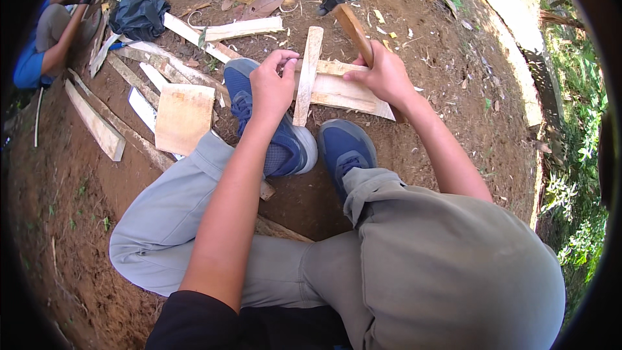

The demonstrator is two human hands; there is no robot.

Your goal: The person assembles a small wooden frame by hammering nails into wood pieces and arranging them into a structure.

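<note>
A hammer with a brown wooden handle and a dark head is gripped in my right hand, its head pointing away from me above the ground. My left hand is above my left shoe, with thumb and forefinger drawn together; anything between them is too small to make out. Between the hands, a narrow wooden strip lies crosswise over a wider pale board on the ground. My left fingertips are just left of the strip. Past my right hand, the board's right end shows.
My blue shoes flank the near end of the strip. At left lie a squarish wood piece, several long slats and a black plastic bag. Another person sits at the far left. Wood chips and leaves litter the soil.
</note>
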